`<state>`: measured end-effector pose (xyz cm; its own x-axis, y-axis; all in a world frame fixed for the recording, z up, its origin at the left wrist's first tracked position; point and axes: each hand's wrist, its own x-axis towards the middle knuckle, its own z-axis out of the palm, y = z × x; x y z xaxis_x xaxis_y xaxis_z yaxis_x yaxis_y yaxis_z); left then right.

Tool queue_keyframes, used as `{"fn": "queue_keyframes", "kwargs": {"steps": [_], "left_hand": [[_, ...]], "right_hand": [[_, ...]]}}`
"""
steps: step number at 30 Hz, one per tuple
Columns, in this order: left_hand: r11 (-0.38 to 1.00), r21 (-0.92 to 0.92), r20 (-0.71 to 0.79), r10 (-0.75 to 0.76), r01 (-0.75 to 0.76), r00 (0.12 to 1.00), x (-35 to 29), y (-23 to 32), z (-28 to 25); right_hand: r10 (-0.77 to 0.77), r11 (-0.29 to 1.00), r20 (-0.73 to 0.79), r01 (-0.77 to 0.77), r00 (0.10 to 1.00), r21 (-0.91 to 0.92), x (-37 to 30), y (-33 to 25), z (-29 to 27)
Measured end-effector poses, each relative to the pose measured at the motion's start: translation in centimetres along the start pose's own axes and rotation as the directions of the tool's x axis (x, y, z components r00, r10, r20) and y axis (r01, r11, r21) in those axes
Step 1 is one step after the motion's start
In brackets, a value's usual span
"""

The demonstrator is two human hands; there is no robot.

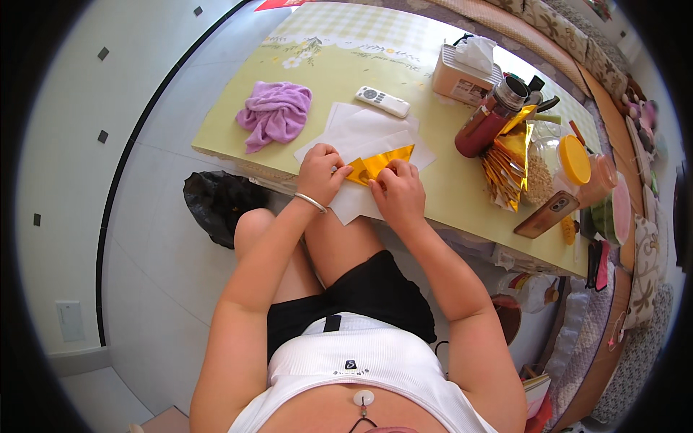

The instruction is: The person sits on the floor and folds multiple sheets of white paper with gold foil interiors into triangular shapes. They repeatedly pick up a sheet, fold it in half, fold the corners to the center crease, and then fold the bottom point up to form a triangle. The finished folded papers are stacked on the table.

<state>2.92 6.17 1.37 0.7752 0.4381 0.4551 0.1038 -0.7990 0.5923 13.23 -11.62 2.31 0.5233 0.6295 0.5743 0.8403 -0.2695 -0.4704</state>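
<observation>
A piece of shiny gold paper [388, 157], partly folded, lies between my hands over white paper sheets [361, 124] near the table's front edge. My left hand [322, 172] pinches its left corner, with thumb and fingers together. On its right side, my right hand [401, 190] is closed with the fingertips pressed on the paper's lower edge. My fingers cover parts of both ends. To the right stands a bundle of folded gold pieces [507, 162], beside a dark red thermos [485, 124].
A purple cloth [276, 114] and a white remote control [382, 102] lie on the table [238, 86]. Rightward are a tissue box [462, 78], a yellow-lidded jar [574, 160] and a leaning phone [546, 215]. A black bag [220, 209] sits below the left edge.
</observation>
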Motion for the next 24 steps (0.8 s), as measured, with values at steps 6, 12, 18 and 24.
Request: {"fn": "queue_keyframes", "kwargs": {"steps": [6, 12, 18, 24], "left_hand": [[0.997, 0.061, 0.068, -0.04, 0.035, 0.997, 1.0, -0.1, 0.3], [0.996, 0.086, 0.102, -0.049, 0.04, 0.994, 1.4, 0.4, 0.2], [0.99, 0.135, 0.098, -0.056, 0.042, 0.994, 1.4, 0.5, 0.2], [0.952, 0.287, 0.006, -0.118, 0.111, 0.993, -0.3, 1.6, -0.4]], "right_hand": [[-0.003, 1.0, 0.008, 0.003, 1.0, -0.01, 0.0, -0.4, -0.4], [-0.094, 0.99, 0.059, 0.1, 0.994, -0.098, 0.2, -0.4, -0.6], [-0.116, 0.963, 0.163, 0.151, 0.98, -0.222, 0.7, -0.3, -0.4], [-0.098, 0.955, 0.218, 0.153, 0.971, -0.252, 0.9, -0.1, -0.4]]}}
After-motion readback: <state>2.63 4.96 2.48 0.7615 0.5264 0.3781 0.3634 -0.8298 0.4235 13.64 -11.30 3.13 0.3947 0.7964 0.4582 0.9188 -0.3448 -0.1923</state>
